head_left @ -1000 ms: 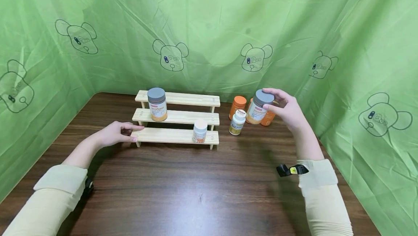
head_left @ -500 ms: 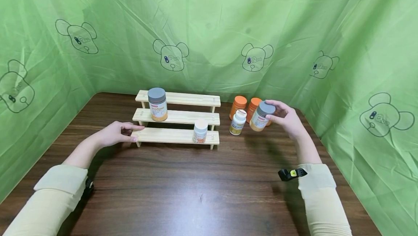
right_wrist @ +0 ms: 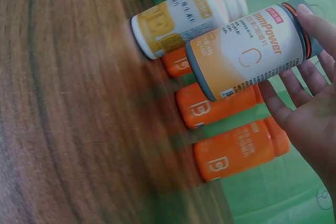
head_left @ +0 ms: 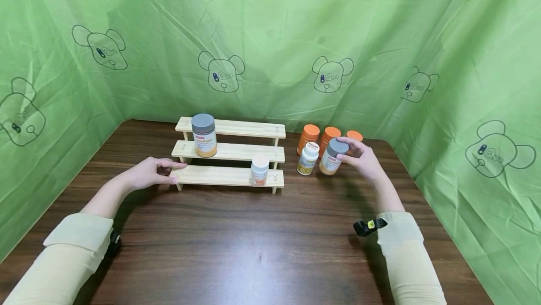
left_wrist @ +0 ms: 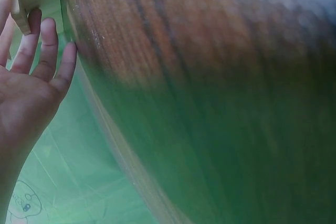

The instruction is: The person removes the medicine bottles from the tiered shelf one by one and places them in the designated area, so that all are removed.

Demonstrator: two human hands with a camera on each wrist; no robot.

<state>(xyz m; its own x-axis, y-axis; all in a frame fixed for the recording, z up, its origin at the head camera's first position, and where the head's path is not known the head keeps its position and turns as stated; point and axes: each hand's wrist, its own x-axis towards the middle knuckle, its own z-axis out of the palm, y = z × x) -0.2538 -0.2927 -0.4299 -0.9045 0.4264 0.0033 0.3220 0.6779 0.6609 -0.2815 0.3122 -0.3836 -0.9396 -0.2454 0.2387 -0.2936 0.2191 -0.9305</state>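
My right hand (head_left: pixel 363 160) holds a supplement bottle (head_left: pixel 331 162) by its grey lid, thumb in front. In the right wrist view this bottle (right_wrist: pixel 247 51) shows a white and orange label and overlaps the others. Just left of it stands a white bottle (head_left: pixel 307 162) with a yellow label. My left hand (head_left: pixel 148 173) pinches the left end of the lowest step of a three-tier wooden rack (head_left: pixel 211 174) between thumb and index finger. On the middle step sits a similar grey-lidded bottle (head_left: pixel 204 140); a small white bottle (head_left: pixel 259 172) stands toward the right of the lowest step.
Behind the held bottle, orange bottles stand in a row: a left one (head_left: pixel 309 139), a middle one (head_left: pixel 329 139) and a partly hidden right one (head_left: pixel 354 134). Everything stands on a dark wooden table (head_left: pixel 236 239). A green curtain (head_left: pixel 274 28) encloses the back and sides.
The right hand has brought the grey-lidded bottle down and toward me, from in front of the orange bottles to beside the yellow-labelled one. The left hand and rack have stayed put.
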